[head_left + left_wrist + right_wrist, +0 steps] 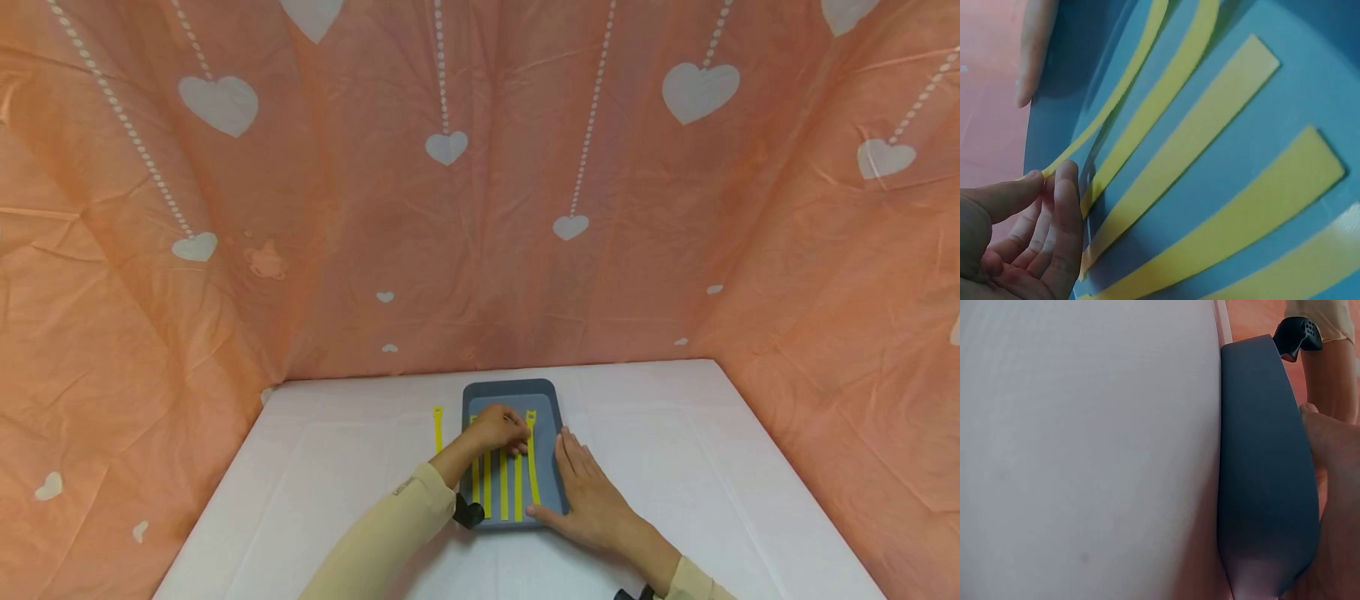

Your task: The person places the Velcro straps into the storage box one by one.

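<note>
A grey-blue rectangular tray (pixel 551 479) holds several flat yellow cable ties (pixel 504 492), laid side by side lengthwise. My left hand (pixel 498 429) reaches over the tray, and its thumb and fingertips pinch the rightmost yellow cable tie (pixel 533 475) near its slotted head. In the left wrist view that tie (pixel 1125 94) bows upward from the pinch. My right hand (pixel 592 500) lies with straight fingers along the tray's right side, its thumb over the near right corner. The right wrist view shows the tray's outer wall (pixel 1266 462) beside this hand. My left hand covers parts of the middle ties.
Another yellow cable tie (pixel 438 429) lies on the white table (pixel 337 467) just left of the tray, partly hidden by my left forearm. Orange sheeting (pixel 510 292) with white hearts encloses the table at the back and both sides.
</note>
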The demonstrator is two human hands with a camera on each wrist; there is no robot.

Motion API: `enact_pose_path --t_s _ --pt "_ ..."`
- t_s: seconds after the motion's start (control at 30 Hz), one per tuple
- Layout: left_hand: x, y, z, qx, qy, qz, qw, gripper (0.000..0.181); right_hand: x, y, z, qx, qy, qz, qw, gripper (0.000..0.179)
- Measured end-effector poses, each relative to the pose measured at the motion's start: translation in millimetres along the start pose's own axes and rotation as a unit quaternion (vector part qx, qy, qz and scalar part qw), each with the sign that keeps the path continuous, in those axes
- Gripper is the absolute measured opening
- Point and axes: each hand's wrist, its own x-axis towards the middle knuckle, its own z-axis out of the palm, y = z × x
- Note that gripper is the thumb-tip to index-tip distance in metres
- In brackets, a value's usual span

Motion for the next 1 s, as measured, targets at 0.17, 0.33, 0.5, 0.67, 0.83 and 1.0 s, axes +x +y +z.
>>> enact_pose_path --t_s 0.17,0.33,0.5,0.67,0.83,1.0 --pt "0.3 -2.0 0.5 -0.007 -0.005 -0.007 0.9999 0.012 0.9 -0.2 -1.2 -0.006 -0.018 0.008 0.9998 0.123" --pt "1.9 -6.8 0.0 -0.011 -0.001 -0.011 0.9999 0.011 1.5 -1.0 -2.2 -0.004 -0.034 0.015 0.9993 0.123" --pt "2.9 -8.3 0.2 0.002 0.002 -0.011 0.9999 0.011 1.6 -1.5 -2.5 -0.002 -0.031 0.011 0.9995 0.123" --pt "4.5 -10.4 1.4 0.013 0.005 -0.011 0.9999 0.011 1.3 -0.3 -1.6 -0.003 -0.032 0.011 0.9994 0.123" --pt "4.5 -9.1 2.1 0.013 0.008 -0.014 0.9998 0.010 0.7 -0.7 -1.9 -0.004 -0.027 0.009 0.9996 0.123" --pt "3.2 -7.1 2.3 0.020 0.010 -0.012 0.9997 0.010 0.0 -1.7 -2.5 -0.001 -0.010 0.001 1.0000 0.122"
